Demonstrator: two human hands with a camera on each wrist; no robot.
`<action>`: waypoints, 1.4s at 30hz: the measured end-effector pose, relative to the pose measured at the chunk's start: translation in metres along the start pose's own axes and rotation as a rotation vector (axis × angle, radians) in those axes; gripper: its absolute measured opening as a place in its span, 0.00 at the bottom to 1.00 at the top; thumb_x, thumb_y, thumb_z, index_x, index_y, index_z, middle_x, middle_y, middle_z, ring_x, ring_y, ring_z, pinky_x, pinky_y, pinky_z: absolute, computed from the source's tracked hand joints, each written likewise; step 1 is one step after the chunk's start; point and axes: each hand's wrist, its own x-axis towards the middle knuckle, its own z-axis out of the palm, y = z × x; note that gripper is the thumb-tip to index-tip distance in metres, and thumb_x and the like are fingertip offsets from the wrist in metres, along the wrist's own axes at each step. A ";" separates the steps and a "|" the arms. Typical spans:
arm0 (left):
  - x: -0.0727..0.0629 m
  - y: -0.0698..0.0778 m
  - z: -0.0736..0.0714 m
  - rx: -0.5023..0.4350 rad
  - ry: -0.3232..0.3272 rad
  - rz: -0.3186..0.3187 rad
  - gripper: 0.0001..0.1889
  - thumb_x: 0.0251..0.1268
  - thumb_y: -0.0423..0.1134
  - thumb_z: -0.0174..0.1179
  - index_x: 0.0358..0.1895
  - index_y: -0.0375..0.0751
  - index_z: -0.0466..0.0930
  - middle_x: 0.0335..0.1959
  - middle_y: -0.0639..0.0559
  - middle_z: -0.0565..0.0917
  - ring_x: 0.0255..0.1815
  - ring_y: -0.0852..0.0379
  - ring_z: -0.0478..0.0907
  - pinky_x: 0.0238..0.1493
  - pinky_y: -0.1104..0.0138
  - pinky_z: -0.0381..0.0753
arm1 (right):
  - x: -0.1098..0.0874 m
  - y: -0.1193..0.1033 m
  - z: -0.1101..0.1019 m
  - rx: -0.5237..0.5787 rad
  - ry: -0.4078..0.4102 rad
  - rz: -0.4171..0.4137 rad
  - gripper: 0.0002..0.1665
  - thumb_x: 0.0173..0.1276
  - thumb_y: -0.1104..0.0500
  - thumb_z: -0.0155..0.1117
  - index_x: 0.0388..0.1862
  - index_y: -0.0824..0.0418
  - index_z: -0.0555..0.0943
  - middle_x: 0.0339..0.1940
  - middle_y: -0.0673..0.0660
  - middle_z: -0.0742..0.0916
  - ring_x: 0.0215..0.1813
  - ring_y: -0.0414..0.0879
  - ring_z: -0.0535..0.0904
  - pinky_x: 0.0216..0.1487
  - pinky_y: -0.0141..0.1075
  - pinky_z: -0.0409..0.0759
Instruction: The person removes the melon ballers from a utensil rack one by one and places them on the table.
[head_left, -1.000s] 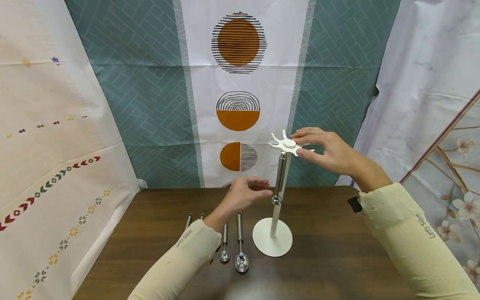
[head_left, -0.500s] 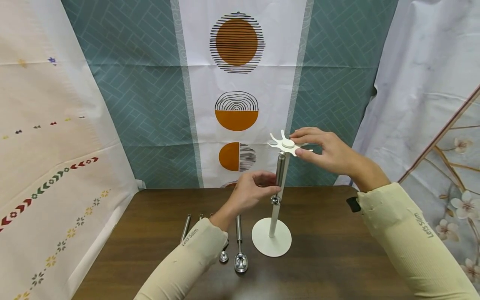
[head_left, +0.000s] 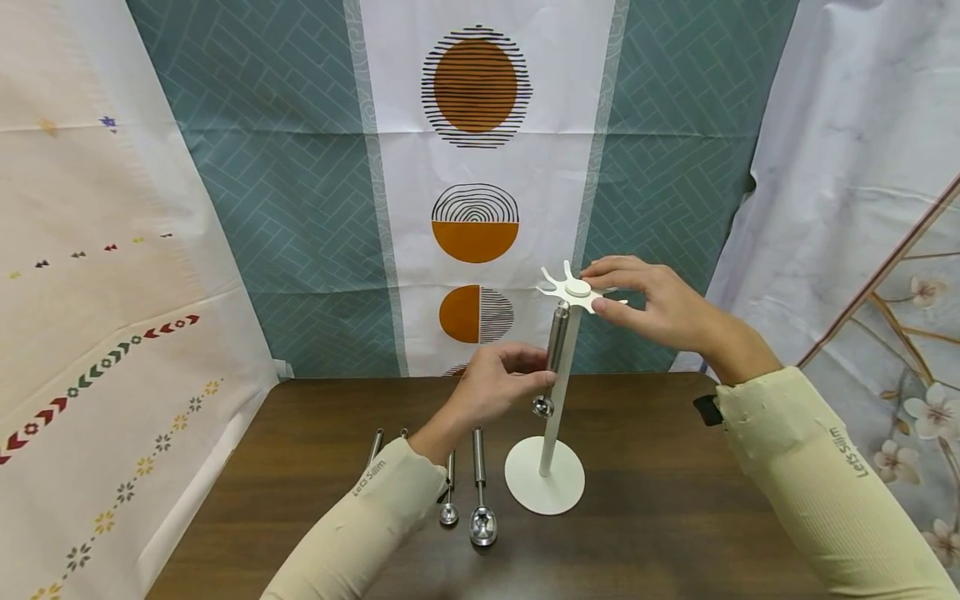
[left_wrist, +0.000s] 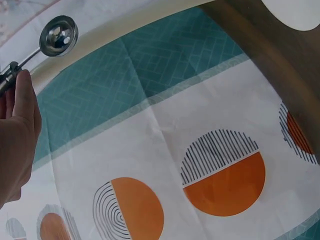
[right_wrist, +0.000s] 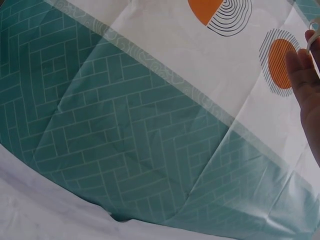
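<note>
A steel scoop with a small round bowl (head_left: 543,406) hangs beside the post of a white utensil stand (head_left: 544,475), its top at the stand's hook ring. My left hand (head_left: 491,385) pinches the lower part of its handle, and the scoop leans slightly left of the post. The left wrist view shows the scoop's shiny bowl (left_wrist: 59,36) just past the fingers of that hand (left_wrist: 17,132). With thumb and fingers, my right hand (head_left: 656,304) holds the right side of the stand's hook ring (head_left: 573,289). Whether the scoop's end loop is on a hook cannot be told.
On the brown table (head_left: 637,500), left of the stand, lie a larger steel scoop (head_left: 482,523), a smaller one (head_left: 448,512) and other steel handles (head_left: 377,442), partly hidden by my left sleeve. A patterned curtain (head_left: 480,167) hangs behind the table.
My left hand has moved right to the hanging scoop and taken hold of its handle. The scoop's lower end has since swung slightly left. My right hand stays on the hook ring.
</note>
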 end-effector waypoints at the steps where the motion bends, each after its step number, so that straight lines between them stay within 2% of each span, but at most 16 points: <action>1: -0.001 0.001 -0.001 -0.002 0.003 0.001 0.12 0.60 0.32 0.71 0.47 0.34 0.87 0.41 0.47 0.88 0.42 0.57 0.85 0.42 0.67 0.84 | 0.000 0.000 0.000 0.000 0.000 0.001 0.21 0.74 0.55 0.61 0.59 0.64 0.83 0.63 0.60 0.80 0.66 0.58 0.73 0.59 0.58 0.71; 8: -0.007 0.004 -0.009 0.000 0.019 0.020 0.12 0.61 0.33 0.71 0.48 0.35 0.87 0.42 0.47 0.88 0.44 0.55 0.85 0.43 0.66 0.84 | 0.000 0.000 0.000 -0.002 0.002 0.002 0.20 0.74 0.55 0.61 0.59 0.64 0.83 0.63 0.59 0.80 0.66 0.58 0.73 0.59 0.58 0.71; 16: -0.015 -0.010 -0.018 0.019 0.039 0.015 0.12 0.60 0.30 0.70 0.47 0.32 0.86 0.40 0.45 0.88 0.40 0.54 0.85 0.43 0.67 0.83 | -0.001 0.000 0.001 -0.005 0.003 0.002 0.21 0.74 0.55 0.61 0.59 0.65 0.83 0.63 0.60 0.80 0.65 0.59 0.73 0.58 0.58 0.72; 29: -0.030 -0.031 -0.036 0.093 0.108 -0.068 0.12 0.61 0.33 0.70 0.46 0.33 0.86 0.40 0.46 0.88 0.40 0.53 0.84 0.44 0.65 0.83 | 0.000 0.003 0.002 0.015 0.017 -0.012 0.19 0.73 0.58 0.62 0.58 0.65 0.83 0.62 0.60 0.81 0.65 0.59 0.73 0.58 0.57 0.72; 38: -0.039 -0.050 -0.044 0.114 0.173 -0.133 0.11 0.60 0.34 0.71 0.46 0.35 0.87 0.39 0.48 0.88 0.39 0.54 0.82 0.41 0.66 0.81 | 0.000 0.002 0.002 0.013 0.014 -0.015 0.19 0.73 0.58 0.61 0.58 0.65 0.83 0.62 0.60 0.81 0.65 0.58 0.73 0.57 0.56 0.71; 42: -0.042 -0.056 -0.049 0.123 0.194 -0.143 0.11 0.59 0.33 0.71 0.45 0.35 0.87 0.38 0.48 0.88 0.39 0.54 0.83 0.39 0.66 0.81 | 0.000 0.002 0.002 0.010 0.014 -0.011 0.19 0.73 0.57 0.61 0.58 0.65 0.83 0.62 0.60 0.81 0.65 0.58 0.73 0.57 0.56 0.71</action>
